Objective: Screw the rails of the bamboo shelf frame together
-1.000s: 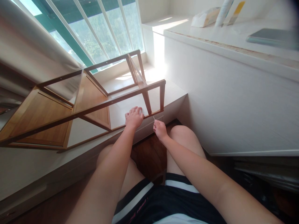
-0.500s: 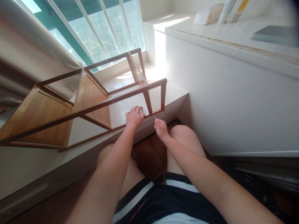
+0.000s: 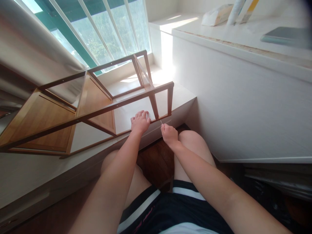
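A wooden shelf rack [image 3: 87, 110] lies on its side on the white window ledge [image 3: 180, 96]. My left hand [image 3: 140, 122] rests on the rack's lower front rail, its fingers curled over the wood. Just to the right, my right hand [image 3: 168, 133] is closed in a pinch on a thin metal tool [image 3: 161, 122] whose tip sticks up toward the rack's bottom right corner. What kind of tool it is I cannot make out. My bare knees and dark shorts fill the lower part of the view.
A tall white cabinet [image 3: 243, 97] stands at the right, its top carrying a tissue pack [image 3: 215, 14], bottles and a dark flat book [image 3: 285, 34]. A barred window [image 3: 102, 32] and a rolled curtain [image 3: 36, 55] lie behind the rack. Brown floor shows between my knees.
Almost nothing has changed. My right hand has shifted slightly with the thin tool near the rack's corner; my left hand stays on the rail.
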A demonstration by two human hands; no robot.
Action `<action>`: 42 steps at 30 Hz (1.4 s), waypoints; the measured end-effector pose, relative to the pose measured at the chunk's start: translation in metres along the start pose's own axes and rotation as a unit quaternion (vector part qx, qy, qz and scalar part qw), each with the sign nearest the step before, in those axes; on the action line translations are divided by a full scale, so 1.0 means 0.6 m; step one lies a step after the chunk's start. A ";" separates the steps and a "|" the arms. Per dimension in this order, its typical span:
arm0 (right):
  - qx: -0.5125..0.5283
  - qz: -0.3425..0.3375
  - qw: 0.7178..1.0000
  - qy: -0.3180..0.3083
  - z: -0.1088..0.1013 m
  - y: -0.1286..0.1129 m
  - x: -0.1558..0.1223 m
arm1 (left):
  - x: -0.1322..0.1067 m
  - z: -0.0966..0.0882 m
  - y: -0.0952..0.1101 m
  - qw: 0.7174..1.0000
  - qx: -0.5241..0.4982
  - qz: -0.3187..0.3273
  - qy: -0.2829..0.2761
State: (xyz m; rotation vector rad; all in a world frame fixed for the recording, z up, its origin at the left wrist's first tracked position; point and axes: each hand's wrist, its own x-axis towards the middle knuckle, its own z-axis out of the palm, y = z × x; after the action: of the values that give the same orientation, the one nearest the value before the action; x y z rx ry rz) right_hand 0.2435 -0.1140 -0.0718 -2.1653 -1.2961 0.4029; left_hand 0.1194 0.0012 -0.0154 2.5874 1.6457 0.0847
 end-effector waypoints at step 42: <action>0.410 0.066 0.910 -0.010 0.025 -0.008 0.000 | -0.002 -0.004 0.003 1.000 0.006 0.001 0.002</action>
State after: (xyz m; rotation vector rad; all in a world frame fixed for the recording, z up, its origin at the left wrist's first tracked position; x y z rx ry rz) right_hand 0.2325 -0.1073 -0.0804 -1.5189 -0.7682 0.8490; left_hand 0.1202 -0.0005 -0.0128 2.6000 1.6499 0.0818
